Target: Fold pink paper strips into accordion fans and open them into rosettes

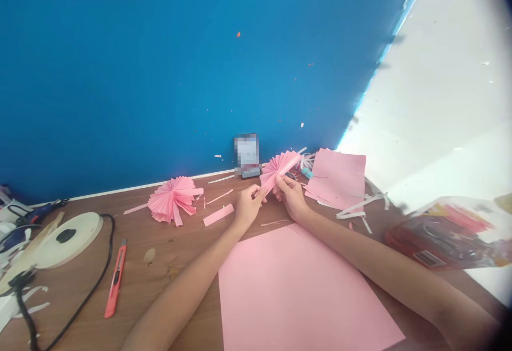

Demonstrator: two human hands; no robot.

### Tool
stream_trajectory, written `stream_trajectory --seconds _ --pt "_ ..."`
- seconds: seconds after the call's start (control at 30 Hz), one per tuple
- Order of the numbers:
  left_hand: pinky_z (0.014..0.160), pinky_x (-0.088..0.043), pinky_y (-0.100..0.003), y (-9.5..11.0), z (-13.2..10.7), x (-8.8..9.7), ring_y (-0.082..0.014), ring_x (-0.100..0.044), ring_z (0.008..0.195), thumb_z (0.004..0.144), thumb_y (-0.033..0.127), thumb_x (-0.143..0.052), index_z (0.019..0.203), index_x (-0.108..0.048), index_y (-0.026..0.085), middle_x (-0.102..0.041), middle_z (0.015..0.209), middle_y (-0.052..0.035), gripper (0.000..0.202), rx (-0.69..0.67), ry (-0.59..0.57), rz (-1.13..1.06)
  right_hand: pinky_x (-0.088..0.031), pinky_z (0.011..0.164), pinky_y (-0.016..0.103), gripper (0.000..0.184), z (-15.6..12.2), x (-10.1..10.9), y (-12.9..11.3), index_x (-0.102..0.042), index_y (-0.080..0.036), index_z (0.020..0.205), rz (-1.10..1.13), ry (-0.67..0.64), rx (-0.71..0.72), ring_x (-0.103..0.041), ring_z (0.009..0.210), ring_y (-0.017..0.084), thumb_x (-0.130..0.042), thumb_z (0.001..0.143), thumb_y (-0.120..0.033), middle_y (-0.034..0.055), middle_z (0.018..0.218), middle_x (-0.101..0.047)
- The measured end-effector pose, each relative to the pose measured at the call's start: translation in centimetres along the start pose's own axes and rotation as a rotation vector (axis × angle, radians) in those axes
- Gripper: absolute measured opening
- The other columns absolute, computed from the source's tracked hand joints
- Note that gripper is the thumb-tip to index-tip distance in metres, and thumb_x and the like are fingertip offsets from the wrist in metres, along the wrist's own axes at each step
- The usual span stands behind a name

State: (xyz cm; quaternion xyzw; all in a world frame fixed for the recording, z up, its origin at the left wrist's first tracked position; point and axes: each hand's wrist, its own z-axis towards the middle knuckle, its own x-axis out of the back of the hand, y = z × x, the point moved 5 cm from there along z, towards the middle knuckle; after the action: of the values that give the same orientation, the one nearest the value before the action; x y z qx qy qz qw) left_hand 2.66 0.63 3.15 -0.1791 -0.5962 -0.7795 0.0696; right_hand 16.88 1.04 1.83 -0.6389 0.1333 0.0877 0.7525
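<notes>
A pleated pink paper fan (280, 163) is held up between my hands, its folds spread towards the wall. My left hand (249, 202) pinches its lower left end, fingers closed. Around the fan's lower edge, near the middle, my right hand (293, 197) has its fingers closed too; some fingertips are hidden behind the paper. Under my forearms lies a large pink paper sheet (296, 287). To the left, a second pleated pink paper piece (173, 200) rests on the table, opened nearly to a round, with a strip sticking out.
A red box cutter (116, 279) and a cream tape roll (76, 239) with a black cable (96, 287) lie left. A small pink strip (218, 215) lies mid-table. Pink sheets (340, 180) are stacked right, near a plastic bag (448, 233). A phone-like device (248, 153) leans on the wall.
</notes>
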Motion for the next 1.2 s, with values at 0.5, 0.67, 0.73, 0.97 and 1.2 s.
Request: stream_trajectory --seconds 0.5,0.67,0.73,0.97,1.2 --pt "0.077 -0.047 -0.025 2.7 -0.8 0.7 -0.0143 -0.057 0.089 0.086 0.034 -0.055 0.100 -0.061 0.023 -0.057 0.100 -0.0039 0.019 -0.247 0.204 0.192 -0.033 0.049 0.023 0.031 -0.1 -0.3 -0.3 -0.053 -0.020 0.069 -0.029 -0.063 0.073 -0.043 0.052 0.009 -0.057 0.085 -0.047 -0.0032 0.060 -0.051" --pt "0.095 -0.043 -0.033 2.9 -0.9 0.8 -0.0182 -0.053 0.107 0.090 0.034 -0.049 0.101 -0.063 0.023 -0.054 0.108 -0.0060 0.021 -0.277 0.245 0.273 -0.032 0.049 0.023 0.032 0.0 -0.5 0.0 -0.053 -0.020 0.068 0.004 -0.115 0.024 -0.043 0.052 0.010 -0.057 0.085 -0.047 -0.0025 0.060 -0.050" --pt "0.100 -0.039 -0.036 3.1 -0.9 0.8 -0.0199 -0.050 0.112 0.089 0.035 -0.051 0.096 -0.064 0.023 -0.054 0.113 -0.0061 0.019 -0.312 0.245 0.318 -0.032 0.049 0.024 0.032 0.0 -0.5 0.1 -0.053 -0.021 0.069 -0.007 -0.130 0.018 -0.042 0.051 0.010 -0.057 0.085 -0.048 -0.0028 0.059 -0.049" --pt "0.098 -0.040 -0.036 3.7 -1.0 0.5 -0.0194 -0.051 0.112 0.090 0.030 -0.050 0.100 -0.061 0.022 -0.058 0.113 -0.0056 0.017 -0.351 0.165 0.265 -0.032 0.048 0.024 0.034 -0.2 -0.7 -0.2 -0.053 -0.021 0.070 -0.077 -0.124 0.031 -0.040 0.050 0.010 -0.054 0.085 -0.051 -0.0034 0.057 -0.047" --pt "0.089 -0.045 -0.034 2.6 -0.9 0.6 -0.0198 -0.057 0.100 0.084 0.028 -0.058 0.107 -0.053 0.020 -0.061 0.107 -0.0070 0.025 -0.246 0.187 0.131 -0.037 0.052 0.025 0.035 -0.8 -1.3 -1.4 -0.057 -0.020 0.071 -0.216 -0.120 0.099 -0.047 0.053 0.011 -0.055 0.084 -0.052 -0.0019 0.058 -0.053"
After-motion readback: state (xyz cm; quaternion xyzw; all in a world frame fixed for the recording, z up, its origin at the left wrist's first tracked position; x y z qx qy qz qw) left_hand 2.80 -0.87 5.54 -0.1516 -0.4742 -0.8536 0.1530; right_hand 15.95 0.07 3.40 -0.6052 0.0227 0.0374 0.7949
